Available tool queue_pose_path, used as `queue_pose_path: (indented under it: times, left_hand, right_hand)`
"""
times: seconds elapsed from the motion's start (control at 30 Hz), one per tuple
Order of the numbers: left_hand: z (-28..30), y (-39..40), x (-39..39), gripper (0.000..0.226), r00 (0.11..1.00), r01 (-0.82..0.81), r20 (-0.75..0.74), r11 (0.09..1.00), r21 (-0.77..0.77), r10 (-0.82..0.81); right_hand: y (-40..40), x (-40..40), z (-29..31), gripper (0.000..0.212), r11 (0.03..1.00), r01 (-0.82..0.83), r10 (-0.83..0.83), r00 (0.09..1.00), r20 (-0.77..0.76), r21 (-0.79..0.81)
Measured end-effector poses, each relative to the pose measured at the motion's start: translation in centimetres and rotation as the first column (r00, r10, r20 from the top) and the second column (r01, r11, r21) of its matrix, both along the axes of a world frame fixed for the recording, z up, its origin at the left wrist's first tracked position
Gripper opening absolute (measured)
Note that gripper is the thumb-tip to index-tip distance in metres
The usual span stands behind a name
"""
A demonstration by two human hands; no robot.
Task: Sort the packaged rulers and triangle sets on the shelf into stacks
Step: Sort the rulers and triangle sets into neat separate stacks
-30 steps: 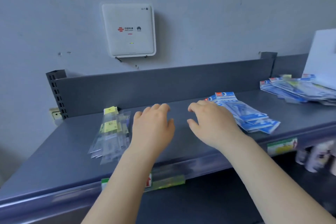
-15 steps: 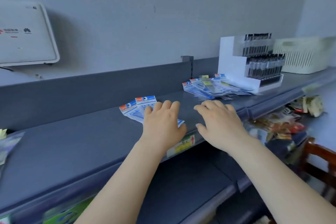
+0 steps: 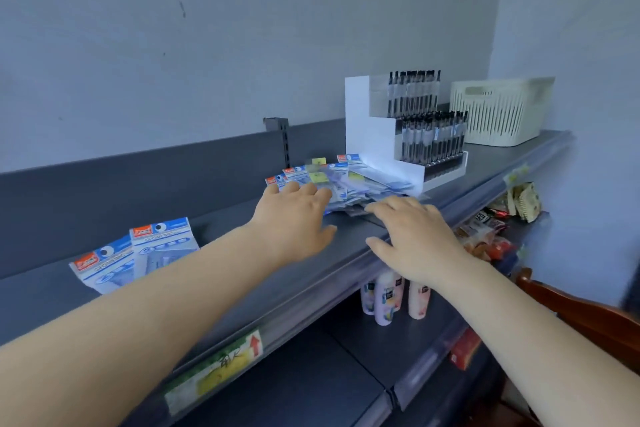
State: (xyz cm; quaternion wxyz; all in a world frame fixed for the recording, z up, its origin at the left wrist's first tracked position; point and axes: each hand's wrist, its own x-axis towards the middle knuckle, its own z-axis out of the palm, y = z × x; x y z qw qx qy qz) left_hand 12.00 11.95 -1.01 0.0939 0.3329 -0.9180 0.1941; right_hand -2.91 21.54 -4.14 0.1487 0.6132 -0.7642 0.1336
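Both hands spread flat, left hand (image 3: 294, 218) and right hand (image 3: 412, 236) reaching the jumbled packet pile (image 3: 349, 184), its labels blurred; nearer packs (image 3: 138, 253) unreadable too.

On the shelf (image 3: 346, 236), two packets (image 3: 138, 253) lie lower left; a pile (image 3: 346, 184) mid-frame, pen display (image 3: 408, 135) and basket (image 3: 498, 111) to its right.

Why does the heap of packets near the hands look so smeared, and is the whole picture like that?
Head view: the mixed pile of packets is motion-blurred, as is the right edge; the blue packets at left and the pen display read sharper. Light is soft and bluish, shadows faint; the wide lens bends the shelf.
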Motion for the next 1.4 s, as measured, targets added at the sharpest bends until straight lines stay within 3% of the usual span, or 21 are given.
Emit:
queue_pose_path:
  times: [0.5, 0.73, 0.83, 0.93, 1.13, 1.23, 1.33, 1.4]
  left_hand:
    - [-0.8, -8.1, -12.5, 0.05, 0.997, -0.06, 0.061, 0.995, 0.077, 0.055]
    - [-1.4, -10.5, -15.8, 0.039, 0.979, -0.199, 0.01, 0.948, 0.247, 0.203]
    - [-2.0, -11.3, -16.3, 0.03, 0.974, -0.227, 0.051, 0.937, 0.265, 0.221]
    - [-2.2, -11.8, -16.1, 0.033, 0.986, -0.168, 0.064, 0.951, 0.26, 0.156]
    - [-1.4, -11.5, -14.9, 0.035, 0.999, -0.032, 0.021, 0.922, 0.386, 0.025]
    - [-0.8, -11.1, -14.9, 0.04, 0.998, -0.053, -0.005, 0.881, 0.471, 0.062]
    - [-0.8, -11.0, -15.0, 0.032, 0.992, -0.072, -0.059, 0.9, 0.431, 0.108]
    - [-1.1, -11.2, -15.4, 0.04, 0.979, -0.14, -0.084, 0.907, 0.397, 0.187]
  right_hand:
    - [-9.7, -13.5, 0.5, 0.045, 0.998, -0.036, 0.019, 0.952, 0.304, 0.05]
    - [-15.2, -17.3, 0.5, 0.03, 0.993, -0.015, -0.018, 0.961, 0.276, 0.115]
    - [-17.0, -18.2, 0.2, 0.02, 0.974, -0.025, -0.038, 0.962, 0.271, 0.226]
    - [-17.7, -18.5, -0.2, 0.023, 0.951, -0.094, 0.019, 0.969, 0.246, 0.295]
    - [-17.3, -18.4, -0.1, 0.044, 0.939, -0.225, 0.133, 0.936, 0.327, 0.262]
    - [-16.9, -18.9, 0.1, 0.052, 0.958, -0.212, 0.12, 0.909, 0.399, 0.195]
    - [-16.2, -19.2, 0.2, 0.074, 0.98, -0.168, 0.096, 0.862, 0.498, 0.103]
    - [-15.9, -19.0, 0.3, 0.077, 0.989, -0.139, 0.093, 0.859, 0.504, 0.054]
